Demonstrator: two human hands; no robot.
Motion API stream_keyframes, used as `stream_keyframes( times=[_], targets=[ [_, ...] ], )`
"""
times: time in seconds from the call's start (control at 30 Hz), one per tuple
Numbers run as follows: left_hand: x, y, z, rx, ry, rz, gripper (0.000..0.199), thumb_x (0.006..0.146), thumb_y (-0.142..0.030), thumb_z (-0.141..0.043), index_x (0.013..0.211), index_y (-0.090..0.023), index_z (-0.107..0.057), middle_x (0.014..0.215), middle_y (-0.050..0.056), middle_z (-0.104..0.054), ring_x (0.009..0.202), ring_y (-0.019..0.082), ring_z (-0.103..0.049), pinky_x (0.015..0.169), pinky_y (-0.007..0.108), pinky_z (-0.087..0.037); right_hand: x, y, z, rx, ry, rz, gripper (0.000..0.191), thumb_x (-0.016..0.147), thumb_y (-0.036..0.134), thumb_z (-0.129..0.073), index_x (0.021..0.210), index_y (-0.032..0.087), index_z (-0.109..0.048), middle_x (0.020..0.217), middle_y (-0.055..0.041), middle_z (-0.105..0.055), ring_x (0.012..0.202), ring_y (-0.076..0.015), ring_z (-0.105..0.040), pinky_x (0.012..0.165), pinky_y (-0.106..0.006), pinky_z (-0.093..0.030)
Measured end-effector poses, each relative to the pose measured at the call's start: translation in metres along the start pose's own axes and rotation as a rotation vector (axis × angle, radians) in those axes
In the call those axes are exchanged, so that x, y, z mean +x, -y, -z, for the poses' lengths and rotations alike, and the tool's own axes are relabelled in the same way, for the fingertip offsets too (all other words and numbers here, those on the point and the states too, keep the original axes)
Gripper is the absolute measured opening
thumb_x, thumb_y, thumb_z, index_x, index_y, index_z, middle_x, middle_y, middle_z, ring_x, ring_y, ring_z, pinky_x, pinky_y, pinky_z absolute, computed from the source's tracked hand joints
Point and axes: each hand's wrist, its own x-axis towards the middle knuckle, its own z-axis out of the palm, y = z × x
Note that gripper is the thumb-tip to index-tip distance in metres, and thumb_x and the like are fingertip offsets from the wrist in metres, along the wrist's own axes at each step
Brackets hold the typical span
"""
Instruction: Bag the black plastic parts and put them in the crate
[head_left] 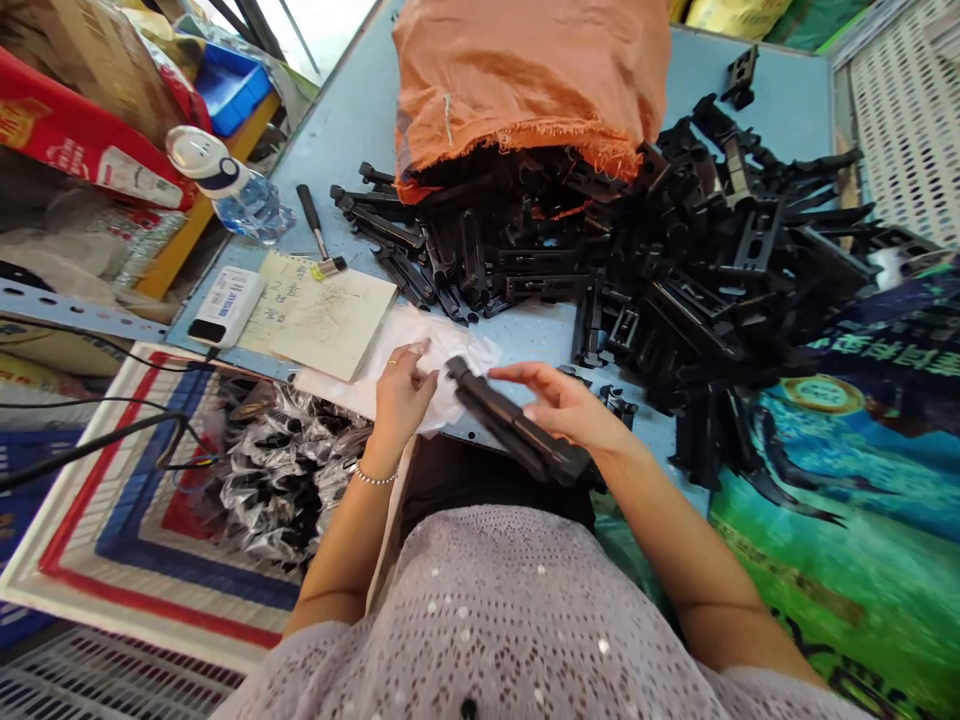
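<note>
Part point(491, 400) beside right-hand fingers point(529, 374)

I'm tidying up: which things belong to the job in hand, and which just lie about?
Probably the job: black part in the right hand, thin plastic by the left hand, heaped black parts, orange sack.
Probably lying about: water bottle, blue tray.

Blue table point(330, 130), clock from its centre, orange sack point(525, 80) at 12, black parts point(686, 305) heaped mostly at 3, bottle point(251, 205) and hammer point(309, 210) at 9, card point(322, 325) at 8, white box point(232, 300) beside card, film point(442, 335) at 7.
</note>
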Motion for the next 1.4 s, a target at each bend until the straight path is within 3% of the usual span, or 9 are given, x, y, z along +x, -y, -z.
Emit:
stream_keyframes(
  times=[0.1, 0.27, 0.53, 0.63, 0.8, 0.93, 1.13, 1.27, 1.4],
  targets=[
    [0.002, -0.006, 0.000, -0.110, 0.051, -0.079, 0.049, 0.086, -0.018, -0.066, 0.134, -0.022, -0.058, 0.133, 0.011, -0.060, 0.065, 0.007, -0.058, 0.066, 0.025, -0.054, 0.006, -0.009, -0.012, 0.306, 0.141, -0.036, 0.077, 0.080, 0.030, -0.072, 0.150, 0.026, -0.039, 0.156, -0.0143, -0.044, 0.111, -0.0211, -0.066, 0.081, -0.031, -0.059],
    [-0.007, -0.008, 0.007, -0.069, 0.053, -0.185, 0.061, 0.087, -0.009, -0.058, 0.145, -0.026, -0.049, 0.145, 0.012, -0.053, 0.064, 0.005, -0.055, 0.064, 0.023, -0.054, 0.031, -0.035, -0.019, 0.676, 0.044, -0.142, 0.088, 0.073, 0.031, -0.084, 0.150, 0.030, -0.042, 0.158, -0.0113, -0.041, 0.119, -0.0222, -0.064, 0.089, -0.031, -0.060],
    [-0.003, 0.003, 0.025, 0.015, 0.111, -0.228, 0.085, 0.086, -0.007, -0.056, 0.161, -0.030, -0.024, 0.163, 0.015, -0.034, 0.094, 0.015, -0.067, 0.070, 0.026, -0.058, 0.033, -0.031, -0.015, 0.665, 0.309, -0.151, 0.096, 0.074, 0.018, -0.082, 0.155, 0.042, -0.035, 0.164, -0.0062, -0.035, 0.089, -0.0102, -0.069, 0.063, -0.018, -0.059],
    [-0.002, 0.004, 0.030, 0.031, 0.164, -0.289, 0.084, 0.085, -0.006, -0.055, 0.161, -0.029, -0.026, 0.161, 0.013, -0.038, 0.125, 0.022, -0.060, 0.084, 0.029, -0.059, 0.038, -0.036, -0.016, 0.742, 0.269, -0.152, 0.099, 0.071, 0.020, -0.085, 0.155, 0.038, -0.035, 0.161, -0.0081, -0.039, 0.106, -0.0151, -0.069, 0.075, -0.022, -0.061],
    [-0.012, 0.001, 0.026, 0.049, 0.147, -0.306, 0.085, 0.089, -0.007, -0.053, 0.162, -0.033, -0.018, 0.164, 0.015, -0.033, 0.100, 0.016, -0.069, 0.075, 0.027, -0.061, 0.045, -0.033, -0.018, 0.865, 0.216, -0.185, 0.091, 0.067, 0.018, -0.086, 0.147, 0.032, -0.046, 0.158, -0.0072, -0.043, 0.128, -0.0232, -0.061, 0.094, -0.033, -0.060],
    [-0.026, -0.007, 0.008, 0.188, 0.118, -0.466, 0.089, 0.089, -0.003, -0.048, 0.164, -0.032, -0.012, 0.163, 0.014, -0.037, 0.123, 0.027, -0.064, 0.084, 0.036, -0.064, 0.049, -0.021, -0.023, 0.872, 0.160, -0.187, 0.078, 0.067, 0.015, -0.084, 0.138, 0.031, -0.056, 0.138, -0.0037, -0.062, 0.106, -0.0176, -0.069, 0.084, -0.028, -0.060],
    [-0.046, -0.027, -0.016, 0.111, 0.267, -0.635, 0.077, 0.094, -0.015, -0.054, 0.162, -0.024, -0.021, 0.154, 0.017, -0.049, 0.119, 0.026, -0.067, 0.096, 0.044, -0.062, 0.053, -0.019, -0.052, 0.682, -0.309, -0.077, 0.035, 0.071, 0.027, -0.080, 0.102, 0.022, -0.067, 0.099, 0.0005, -0.070, 0.083, -0.0139, -0.064, 0.076, -0.026, -0.054],
    [-0.060, -0.044, 0.028, -0.036, 0.152, -0.426, 0.050, 0.089, -0.017, -0.063, 0.138, -0.027, -0.058, 0.131, 0.009, -0.067, 0.118, 0.022, -0.067, 0.099, 0.040, -0.060, 0.025, -0.005, -0.068, 0.402, -0.119, 0.066, 0.022, 0.084, 0.038, -0.070, 0.098, 0.022, -0.066, 0.096, -0.0002, -0.069, 0.088, -0.0154, -0.065, 0.083, -0.030, -0.054],
    [-0.092, -0.022, 0.129, -0.101, 0.040, 0.021, 0.030, 0.080, -0.029, -0.075, 0.110, -0.033, -0.073, 0.113, 0.002, -0.073, 0.106, 0.025, -0.070, 0.090, 0.041, -0.062, -0.017, 0.013, -0.029, -0.014, 0.212, 0.089, 0.030, 0.098, 0.040, -0.054, 0.118, 0.022, -0.068, 0.110, -0.0062, -0.072, 0.094, -0.0173, -0.069, 0.087, -0.035, -0.056]
  ],
)
